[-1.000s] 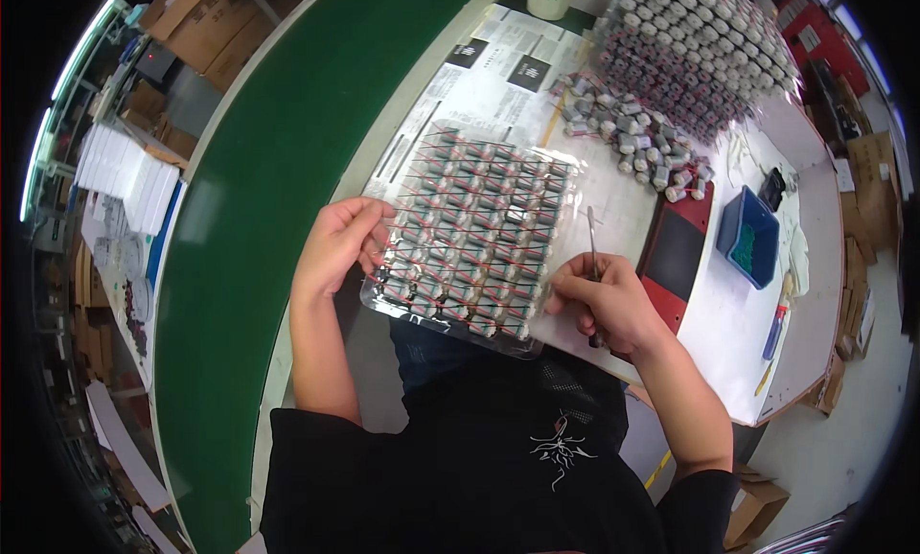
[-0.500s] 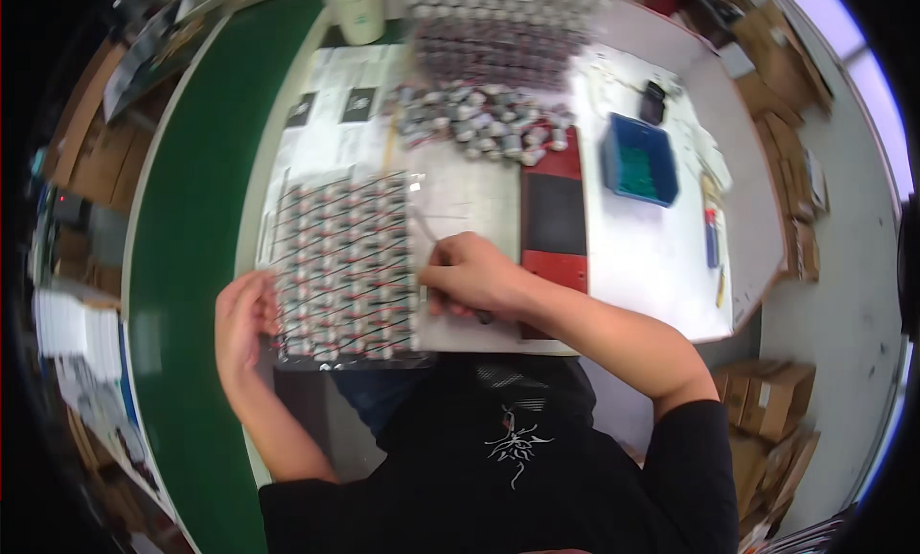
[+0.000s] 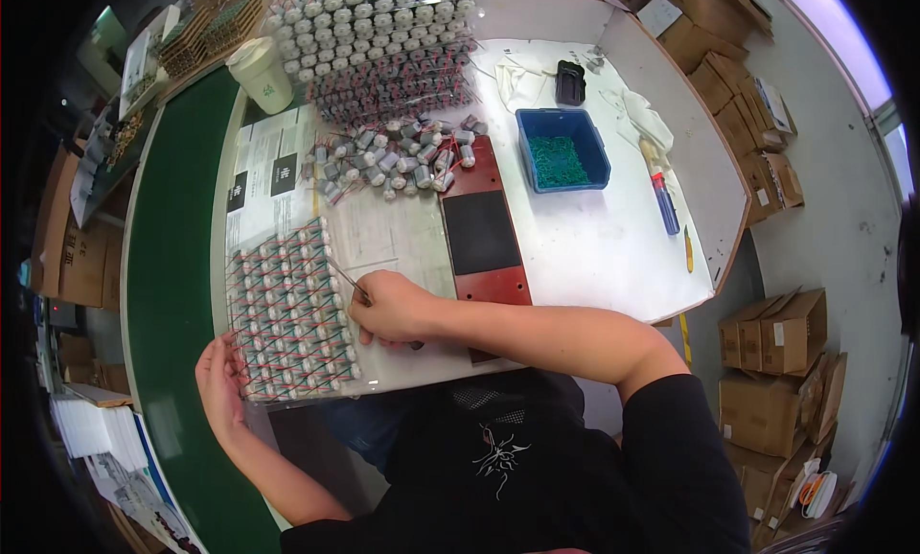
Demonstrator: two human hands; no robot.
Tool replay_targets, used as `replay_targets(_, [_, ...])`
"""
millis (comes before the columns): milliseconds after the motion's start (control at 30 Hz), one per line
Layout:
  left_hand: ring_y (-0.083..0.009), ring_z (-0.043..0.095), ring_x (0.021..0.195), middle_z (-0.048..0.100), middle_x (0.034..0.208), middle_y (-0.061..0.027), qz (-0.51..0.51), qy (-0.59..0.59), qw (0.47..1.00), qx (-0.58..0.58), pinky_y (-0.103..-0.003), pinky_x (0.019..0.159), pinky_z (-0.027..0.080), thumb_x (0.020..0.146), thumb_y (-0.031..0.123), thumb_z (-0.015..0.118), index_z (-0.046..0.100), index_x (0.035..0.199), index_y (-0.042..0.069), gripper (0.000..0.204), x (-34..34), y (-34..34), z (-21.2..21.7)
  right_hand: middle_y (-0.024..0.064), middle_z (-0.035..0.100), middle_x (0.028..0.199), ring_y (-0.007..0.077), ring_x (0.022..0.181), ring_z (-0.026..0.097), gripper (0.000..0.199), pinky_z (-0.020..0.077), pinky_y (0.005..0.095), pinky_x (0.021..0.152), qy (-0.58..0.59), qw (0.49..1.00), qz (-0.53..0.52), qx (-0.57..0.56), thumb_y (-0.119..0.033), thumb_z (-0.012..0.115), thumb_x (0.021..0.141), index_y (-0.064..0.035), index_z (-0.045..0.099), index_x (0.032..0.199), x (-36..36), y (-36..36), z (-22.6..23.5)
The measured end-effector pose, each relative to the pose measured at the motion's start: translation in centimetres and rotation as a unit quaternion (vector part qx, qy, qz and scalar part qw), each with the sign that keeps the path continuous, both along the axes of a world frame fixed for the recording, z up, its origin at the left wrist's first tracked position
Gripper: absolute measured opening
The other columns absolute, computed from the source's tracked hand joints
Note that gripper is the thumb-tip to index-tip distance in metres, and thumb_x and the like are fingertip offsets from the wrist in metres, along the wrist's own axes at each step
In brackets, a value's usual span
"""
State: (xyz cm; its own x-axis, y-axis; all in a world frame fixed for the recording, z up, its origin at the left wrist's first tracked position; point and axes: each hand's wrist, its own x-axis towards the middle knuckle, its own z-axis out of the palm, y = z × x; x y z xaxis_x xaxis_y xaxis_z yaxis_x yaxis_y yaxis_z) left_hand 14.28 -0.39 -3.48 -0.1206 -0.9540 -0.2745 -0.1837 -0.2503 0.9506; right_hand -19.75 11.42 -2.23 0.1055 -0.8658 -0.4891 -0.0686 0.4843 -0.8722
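Note:
In front of me at the left lies a clear tray of small motors (image 3: 299,310), set in rows with red and green wires across them. My left hand (image 3: 222,381) is at the tray's left edge, its fingers curled against the rim. My right hand (image 3: 395,308) grips slim metal tweezers (image 3: 347,278) beside the tray's right side. Their tip points up and left to the outer column of motors, but whether it touches one I cannot tell. A loose heap of wired motors (image 3: 393,161) lies beyond the tray.
Behind the heap stand stacked trays of motors (image 3: 374,36), with a pale lidded cup (image 3: 261,75) to their left. Rightward are a red board with a black pad (image 3: 479,233), a blue bin (image 3: 563,151) of green pieces, a black container (image 3: 570,82) and a blue-handled tool (image 3: 664,204).
The whole view has shifted, so the bench and tray appear farther left, and it is sharper now. Both hands stay at the tray's sides, the tweezers still in my right hand.

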Motion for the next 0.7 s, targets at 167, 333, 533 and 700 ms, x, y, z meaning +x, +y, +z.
replay_targets(167, [0.0002, 0.050, 0.059, 0.060, 0.074, 0.0057, 0.011, -0.001, 1.000, -0.003, -0.017, 0.050, 0.038, 0.108, 0.032, 0.061, 0.069, 0.121, 0.002, 0.034, -0.33, 0.40, -0.05, 0.0092, 0.072, 0.075, 0.0157, 0.051, 0.060, 0.019, 0.0506, 0.0342, 0.048, 0.000, 1.000, 0.007, -0.002, -0.017, 0.056, 0.101, 0.0016, 0.061, 0.098, -0.07, -0.06, -0.27])
replay_targets(333, [0.0001, 0.049, 0.059, 0.059, 0.074, 0.0055, 0.017, -0.006, 1.000, 0.003, -0.017, 0.050, 0.038, 0.108, 0.033, 0.061, 0.069, 0.121, 0.001, 0.035, -0.46, 0.66, 0.27, 0.0096, 0.073, 0.076, 0.0156, 0.052, 0.061, 0.019, 0.0511, 0.0339, 0.048, -0.002, 1.000, 0.017, 0.001, -0.017, 0.056, 0.101, 0.0012, 0.061, 0.098, -0.22, -0.04, 0.16])
replay_targets(533, [-0.0001, 0.049, 0.059, 0.060, 0.074, 0.0053, 0.010, 0.002, 1.000, 0.005, -0.017, 0.050, 0.037, 0.108, 0.033, 0.061, 0.069, 0.121, 0.001, 0.036, -0.39, 0.74, 0.17, 0.0097, 0.074, 0.078, 0.0152, 0.052, 0.061, 0.019, 0.0509, 0.0340, 0.048, 0.002, 1.000, 0.022, -0.008, -0.017, 0.056, 0.101, 0.0008, 0.060, 0.100, -0.11, 0.03, -0.14])
replay_targets(700, [-0.0003, 0.049, 0.059, 0.060, 0.074, 0.0053, 0.010, 0.003, 1.000, 0.006, -0.016, 0.051, 0.037, 0.108, 0.033, 0.061, 0.070, 0.122, 0.002, 0.035, -0.36, 0.69, 0.05, 0.0099, 0.074, 0.078, 0.0146, 0.052, 0.061, 0.019, 0.0510, 0.0334, 0.048, -0.001, 1.000, 0.018, -0.004, -0.017, 0.056, 0.101, 0.0009, 0.059, 0.100, -0.14, 0.00, 0.18])
